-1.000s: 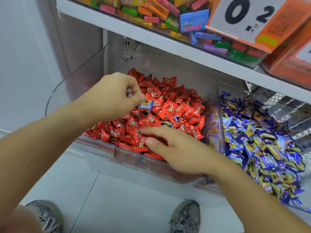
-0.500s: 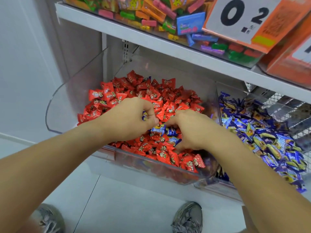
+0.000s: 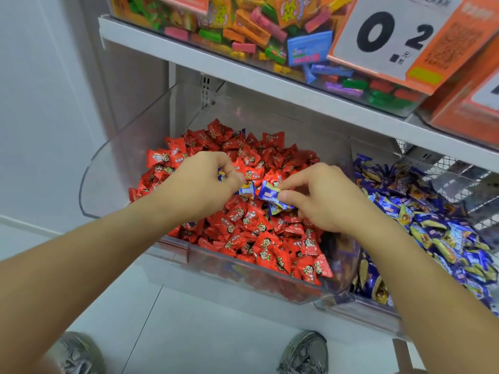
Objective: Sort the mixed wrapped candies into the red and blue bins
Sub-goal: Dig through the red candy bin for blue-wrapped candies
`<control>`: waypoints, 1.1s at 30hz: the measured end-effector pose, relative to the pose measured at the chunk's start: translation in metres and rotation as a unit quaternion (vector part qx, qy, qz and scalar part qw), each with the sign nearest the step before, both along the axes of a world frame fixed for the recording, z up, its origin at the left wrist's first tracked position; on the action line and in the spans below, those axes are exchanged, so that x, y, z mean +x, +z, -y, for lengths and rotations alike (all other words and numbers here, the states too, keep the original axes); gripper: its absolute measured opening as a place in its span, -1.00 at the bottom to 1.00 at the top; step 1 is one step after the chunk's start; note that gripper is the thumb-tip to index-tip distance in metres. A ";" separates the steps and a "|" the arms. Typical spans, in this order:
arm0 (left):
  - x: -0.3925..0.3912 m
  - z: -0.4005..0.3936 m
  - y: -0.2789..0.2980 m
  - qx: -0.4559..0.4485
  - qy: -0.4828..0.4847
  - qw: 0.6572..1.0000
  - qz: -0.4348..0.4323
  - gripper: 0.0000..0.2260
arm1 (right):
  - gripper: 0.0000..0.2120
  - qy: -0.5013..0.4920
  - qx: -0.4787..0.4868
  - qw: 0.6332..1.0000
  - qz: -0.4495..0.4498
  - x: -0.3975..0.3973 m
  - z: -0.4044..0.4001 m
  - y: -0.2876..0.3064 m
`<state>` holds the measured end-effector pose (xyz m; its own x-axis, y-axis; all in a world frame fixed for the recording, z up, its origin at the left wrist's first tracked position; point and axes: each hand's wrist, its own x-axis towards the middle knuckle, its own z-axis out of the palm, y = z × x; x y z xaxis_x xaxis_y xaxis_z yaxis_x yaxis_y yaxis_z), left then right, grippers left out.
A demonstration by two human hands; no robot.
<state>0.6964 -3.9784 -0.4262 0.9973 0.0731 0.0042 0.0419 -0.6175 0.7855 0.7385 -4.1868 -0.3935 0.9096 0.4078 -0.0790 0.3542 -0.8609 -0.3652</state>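
Observation:
A clear bin on the left holds a heap of red wrapped candies with a few blue ones mixed in. The clear bin to its right holds blue-and-yellow wrapped candies. My left hand hovers over the red heap, its fingers curled round a blue candy that peeks out of the fist. Between thumb and fingers my right hand pinches a blue candy. Another blue candy lies between the two hands.
A white shelf runs right above the bins, carrying a clear bin of mixed coloured sweets and an orange price card. A wire basket sits behind the blue bin. Two grey shoes stand on the pale floor below.
My right hand came up from the front of the red heap and now pinches a blue candy. My left hand moved down to the middle of the heap, still holding its blue candy.

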 end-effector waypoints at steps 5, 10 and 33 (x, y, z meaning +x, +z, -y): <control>-0.002 0.011 0.002 -0.140 0.003 0.990 -0.029 -0.77 | -0.90 -0.071 0.244 0.955 -0.154 -0.012 -0.005 0.005; -0.007 0.032 0.005 -0.199 -0.008 0.980 -0.001 -0.79 | -0.89 -0.093 0.354 0.894 -0.257 -0.023 0.003 0.007; 0.025 0.192 0.045 -0.056 -0.090 0.976 0.188 -0.74 | -0.86 -0.254 0.434 0.864 -0.012 -0.033 0.154 0.008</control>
